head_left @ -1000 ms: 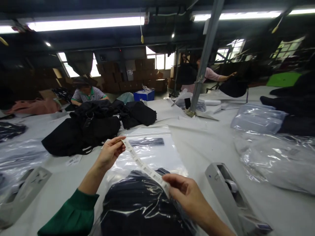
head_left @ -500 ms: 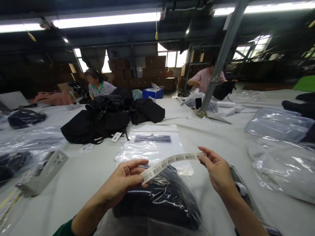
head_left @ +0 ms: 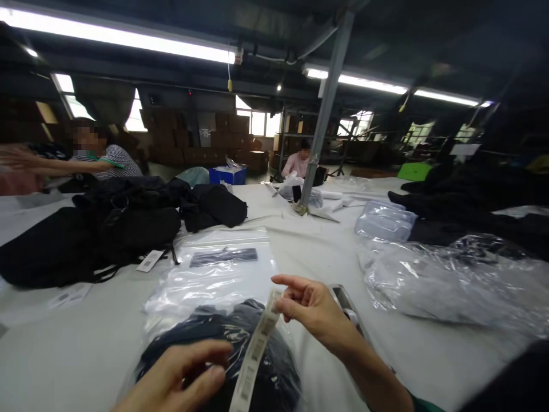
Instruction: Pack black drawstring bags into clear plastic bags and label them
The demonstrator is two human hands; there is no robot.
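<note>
A strip of white barcode stickers (head_left: 257, 346) hangs from the pinched thumb and forefinger of my right hand (head_left: 319, 312), its lower end running out of view at the bottom. My left hand (head_left: 180, 372) is just left of the strip and apart from it, thumb and forefinger separated with nothing visible between them. Beneath both hands lies a dark item in a clear plastic bag (head_left: 201, 332). Just beyond it are flat clear zip bags (head_left: 227, 286) with a printed dark panel.
Black bags (head_left: 128, 229) with a white hang tag (head_left: 150, 261) lie at left. A grey tray (head_left: 343, 297) holding a white roll is beside my right arm. Clear plastic bags (head_left: 412, 280) are heaped at right. A metal post (head_left: 321, 120) rises from the table. Two people work across it.
My left hand has let go of the strip and sits lower. The strip now droops from my right hand instead of stretching between both. The view has turned right.
</note>
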